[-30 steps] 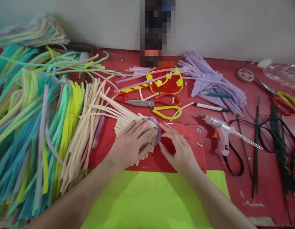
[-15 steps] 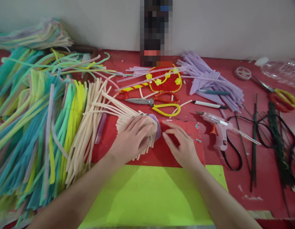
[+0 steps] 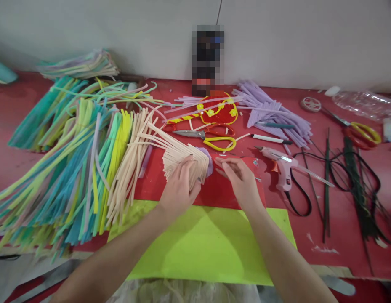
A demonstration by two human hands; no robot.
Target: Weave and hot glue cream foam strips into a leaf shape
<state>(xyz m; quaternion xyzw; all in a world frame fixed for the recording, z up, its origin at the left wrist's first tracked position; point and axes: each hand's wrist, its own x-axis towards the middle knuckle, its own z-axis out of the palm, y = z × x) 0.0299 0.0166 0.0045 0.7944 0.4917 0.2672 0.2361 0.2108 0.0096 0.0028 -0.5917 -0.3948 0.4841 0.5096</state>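
Observation:
My left hand (image 3: 179, 185) lies flat on a fan of cream foam strips (image 3: 179, 156), fingers spread and pressing them down. The strips' ends meet at a small purple disc (image 3: 209, 163) just right of my fingertips. My right hand (image 3: 241, 181) rests on a red sheet (image 3: 214, 191) a little right of the disc, fingers stretched out and slightly apart, with nothing plainly in them. A lime green sheet (image 3: 208, 246) lies under both forearms.
A big heap of coloured strips (image 3: 65, 168) fills the left. Behind my hands lie yellow-red scissors (image 3: 211, 137), a red craft piece with yellow flowers (image 3: 219, 110) and purple strips (image 3: 271, 111). To the right are a pink glue gun (image 3: 282, 166), pens (image 3: 271, 138), green wire stems (image 3: 356, 185), other scissors (image 3: 361, 131) and a plastic bottle (image 3: 362, 103).
My right hand has come off the purple disc and shifted slightly right onto the red sheet. My left hand stays on the cream strips. The view has pulled back and tilted up.

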